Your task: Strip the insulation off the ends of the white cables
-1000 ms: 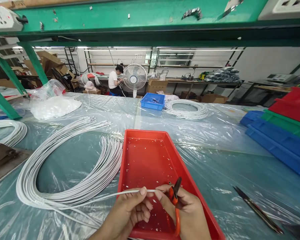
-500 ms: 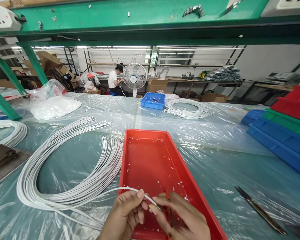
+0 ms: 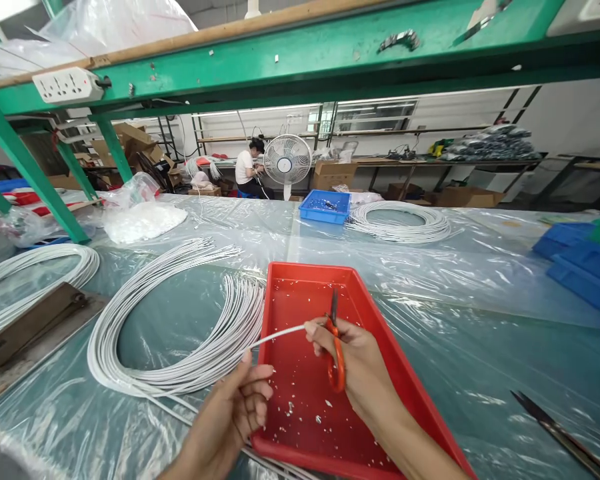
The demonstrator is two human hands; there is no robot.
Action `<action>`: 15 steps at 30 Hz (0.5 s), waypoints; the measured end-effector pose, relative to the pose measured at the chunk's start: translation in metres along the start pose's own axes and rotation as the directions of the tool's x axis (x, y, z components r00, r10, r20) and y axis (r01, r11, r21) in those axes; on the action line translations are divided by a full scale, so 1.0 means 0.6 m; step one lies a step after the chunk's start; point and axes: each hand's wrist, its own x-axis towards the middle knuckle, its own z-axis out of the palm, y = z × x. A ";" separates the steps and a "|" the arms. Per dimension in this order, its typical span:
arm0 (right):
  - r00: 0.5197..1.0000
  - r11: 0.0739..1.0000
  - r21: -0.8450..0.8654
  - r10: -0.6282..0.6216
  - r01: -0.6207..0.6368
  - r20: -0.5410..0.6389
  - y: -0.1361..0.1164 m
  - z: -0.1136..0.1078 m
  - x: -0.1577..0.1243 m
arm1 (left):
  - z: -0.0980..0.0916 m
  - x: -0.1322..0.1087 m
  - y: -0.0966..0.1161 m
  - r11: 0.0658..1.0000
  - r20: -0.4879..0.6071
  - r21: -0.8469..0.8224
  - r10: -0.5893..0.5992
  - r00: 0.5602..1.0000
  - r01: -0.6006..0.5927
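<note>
My right hand is over the red tray, pinching the end of a white cable between thumb and finger. The same hand carries orange-handled scissors, their dark blades pointing away from me. My left hand is at the tray's left edge, palm up, fingers loosely curled and apart, with the cable passing by its thumb tip. Left of the tray lies a big coil of white cables, its cut ends fanned out. Small white scraps are scattered in the tray.
A metal tool lies at the right. Farther back are a blue tray and another cable coil. Blue bins stand at the right, a metal block at the left. A person sits beyond, beside a fan.
My right hand has moved up and away with the cable end, and the scissors now show clearly. My left hand has loosened from the cable and moved left. The view has shifted left.
</note>
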 end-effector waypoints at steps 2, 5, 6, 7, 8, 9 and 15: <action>0.994 0.995 -0.031 -0.089 0.091 0.070 -0.028 0.015 0.006 | -0.018 0.002 0.028 0.997 0.005 0.076 0.000 1.000 -0.001; 0.933 0.955 -0.121 -0.230 0.272 0.277 -0.076 0.023 -0.007 | -0.036 0.002 0.057 0.976 0.044 0.213 -0.053 0.998 0.042; 0.858 0.896 -0.199 -0.286 0.397 0.426 -0.090 0.022 -0.016 | -0.040 0.001 0.061 0.966 0.075 0.253 -0.075 0.994 0.054; 0.785 0.829 -0.275 -0.279 0.488 0.553 -0.103 0.019 -0.026 | -0.043 0.000 0.062 0.956 0.106 0.285 -0.096 0.990 0.062; 0.717 0.750 -0.334 -0.257 0.571 0.648 -0.111 0.017 -0.036 | -0.044 0.000 0.061 0.947 0.132 0.312 -0.118 0.984 0.071; 0.632 0.660 -0.344 -0.260 0.668 0.730 -0.115 0.015 -0.047 | -0.044 0.000 0.059 0.939 0.151 0.335 -0.135 0.979 0.078; 0.254 -0.259 -0.361 -0.366 0.896 0.895 -0.043 0.022 -0.101 | -0.023 0.020 0.039 0.934 0.199 0.353 -0.140 0.970 0.062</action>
